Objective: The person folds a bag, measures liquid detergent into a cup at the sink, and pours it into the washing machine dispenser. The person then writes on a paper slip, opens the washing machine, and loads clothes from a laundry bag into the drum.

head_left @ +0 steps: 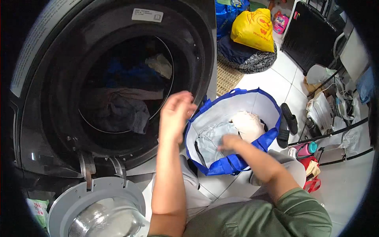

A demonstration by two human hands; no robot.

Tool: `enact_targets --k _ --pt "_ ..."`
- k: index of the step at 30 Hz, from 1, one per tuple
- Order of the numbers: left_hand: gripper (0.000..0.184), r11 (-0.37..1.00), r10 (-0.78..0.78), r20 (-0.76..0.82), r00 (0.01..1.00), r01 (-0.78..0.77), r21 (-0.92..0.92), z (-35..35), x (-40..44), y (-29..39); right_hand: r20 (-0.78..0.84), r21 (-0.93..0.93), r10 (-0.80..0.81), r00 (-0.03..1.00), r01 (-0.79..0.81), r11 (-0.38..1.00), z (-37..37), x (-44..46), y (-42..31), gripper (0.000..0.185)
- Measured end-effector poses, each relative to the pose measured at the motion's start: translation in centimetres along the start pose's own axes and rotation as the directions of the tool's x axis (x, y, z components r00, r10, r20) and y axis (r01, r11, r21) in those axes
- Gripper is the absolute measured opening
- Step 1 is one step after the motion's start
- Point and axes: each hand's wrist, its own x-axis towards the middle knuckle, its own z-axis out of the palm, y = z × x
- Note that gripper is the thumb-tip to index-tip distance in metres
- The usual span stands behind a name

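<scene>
A blue bag with a white lining [258, 100] stands open on the floor between my legs. Inside it lie a pale grey cloth [211, 138] and a cream cloth [248, 125]. My right hand [231, 143] reaches into the bag over the pale cloth; its fingers are blurred, so any grip is unclear. Raised between the drum opening and the bag, my left hand [179, 106] has its fingers apart and holds nothing. In the dark washer drum lie a grey garment [132, 114], a blue cloth [124, 73] and a light cloth [160, 65].
The round washer door [98, 187] hangs open at the lower left. A yellow bag [254, 29] rests on a dark round cushion [260, 61] behind the blue bag. Black slippers [290, 118] lie to its right, beside a cluttered rack [339, 132].
</scene>
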Motion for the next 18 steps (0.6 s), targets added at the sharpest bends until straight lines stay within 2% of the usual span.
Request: enact_targets --k 1,2,3,4,6,8,9,10,11,12,14,15,16,17,18 --pt "0.022 0.993 -0.056 0.059 0.997 0.050 0.108 0.1 -0.6 -1.7 0.144 -0.033 -0.011 0.990 0.015 0.999 1.9 -0.6 -1.3 0.050" --pt "0.022 0.979 -0.104 0.078 0.991 0.088 0.183 0.3 -1.2 -2.5 0.268 -0.089 -0.139 0.953 0.169 0.982 4.6 -0.2 -1.8 0.052" --pt "0.023 0.962 -0.072 0.082 0.994 0.047 0.271 -0.1 -1.1 -3.1 0.233 -0.047 -0.092 0.968 0.106 0.993 6.1 -0.9 -2.3 0.048" --pt "0.024 0.935 -0.042 0.090 0.995 0.007 0.354 -0.5 -0.9 -3.6 0.213 -0.016 -0.101 0.972 0.107 0.994 6.3 -0.6 -1.7 0.044" --pt "0.025 0.920 0.043 0.045 0.998 -0.057 0.389 -1.4 -0.2 -3.7 0.171 0.047 -0.118 0.978 0.111 0.993 5.9 0.3 0.0 0.039" --pt "0.028 0.975 0.026 0.029 0.999 -0.031 0.220 -1.3 -0.3 -1.9 -0.129 0.166 -0.200 0.971 0.220 0.961 1.0 -0.9 1.2 0.028" --pt "0.031 0.980 0.028 0.063 0.998 -0.040 0.193 -1.3 -0.4 -1.3 -0.177 0.396 -0.227 0.958 0.280 0.875 -2.8 -1.7 1.3 0.019" --pt "0.033 0.986 0.028 0.095 0.995 -0.043 0.162 -1.2 -0.7 -0.7 -0.206 0.667 -0.218 0.954 0.300 0.682 -8.4 -5.7 -0.4 0.011" --pt "0.036 0.976 0.134 0.198 0.971 -0.163 0.141 -1.2 -1.1 -0.4 -0.237 0.784 -0.290 0.927 0.359 0.507 -12.1 -7.6 -1.4 0.008" --pt "0.059 0.976 0.131 0.326 0.936 -0.180 0.123 -1.4 -1.1 -0.1 -0.338 0.839 -0.372 0.865 0.456 0.296 -15.1 -9.7 -2.8 0.009" --pt "0.086 0.878 0.287 0.509 0.812 -0.436 0.200 -1.4 -0.8 -0.9 -0.551 0.819 -0.428 0.716 0.563 -0.114 -19.6 -13.4 -6.0 0.011" --pt "0.105 0.943 0.166 0.523 0.836 -0.290 0.165 -0.7 -1.3 -1.2 -0.595 0.799 -0.385 0.706 0.573 -0.184 -21.2 -15.0 -7.9 0.013" --pt "0.104 0.958 0.176 0.508 0.843 -0.265 0.108 0.4 -2.0 -0.6 -0.593 0.803 -0.392 0.703 0.552 -0.226 -22.3 -15.9 -9.1 0.012" --pt "0.096 0.901 0.171 0.488 0.856 -0.336 0.274 0.7 -1.7 -0.7 -0.592 0.801 -0.433 0.680 0.554 -0.225 -22.6 -15.8 -9.7 0.013" --pt "0.082 0.849 0.200 0.467 0.861 -0.390 0.356 0.6 -1.2 -1.2 -0.587 0.801 -0.474 0.657 0.555 -0.223 -22.8 -15.8 -10.1 0.014"
